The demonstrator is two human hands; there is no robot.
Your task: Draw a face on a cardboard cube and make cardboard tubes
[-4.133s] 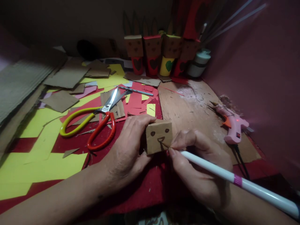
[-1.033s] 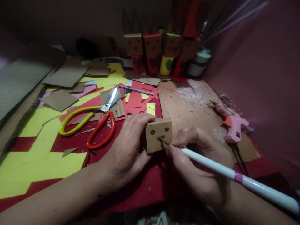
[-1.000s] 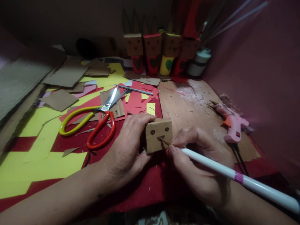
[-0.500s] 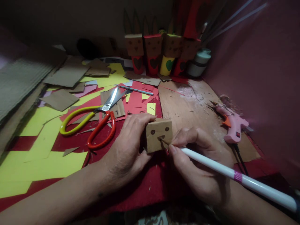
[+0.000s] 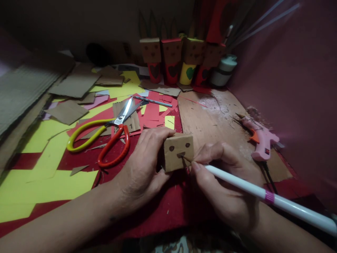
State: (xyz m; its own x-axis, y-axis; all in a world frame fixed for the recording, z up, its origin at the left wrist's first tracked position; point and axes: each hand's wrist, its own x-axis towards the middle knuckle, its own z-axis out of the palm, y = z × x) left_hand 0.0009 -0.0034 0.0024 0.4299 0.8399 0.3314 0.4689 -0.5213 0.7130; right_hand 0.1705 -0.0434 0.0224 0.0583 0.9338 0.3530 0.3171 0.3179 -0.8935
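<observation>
My left hand (image 5: 146, 161) is closed around the side of a small brown cardboard box (image 5: 173, 163) with a face drawn on its front. Two round dark eyes show there, with a dark nose shape below. Pinched in the fingers of my right hand (image 5: 223, 175) is a white pen (image 5: 242, 184) with a pink band. Its thin brown tip meets the box at the right part of the nose. Left of my left hand lie open scissors (image 5: 119, 121) with one yellow and one red handle.
Cardboard figures with boxy heads (image 5: 172, 52) stand at the back beside a pale bottle (image 5: 225, 70). A pink glue gun (image 5: 260, 137) lies right of a wooden board (image 5: 205, 116). Yellow paper (image 5: 52, 189), cardboard pieces (image 5: 67, 112) and a striped stick (image 5: 154, 102) are on the left.
The pen tip has shifted slightly right across the nose, and the pen's body has moved a little rightward with my right hand. My left hand and the box stay put.
</observation>
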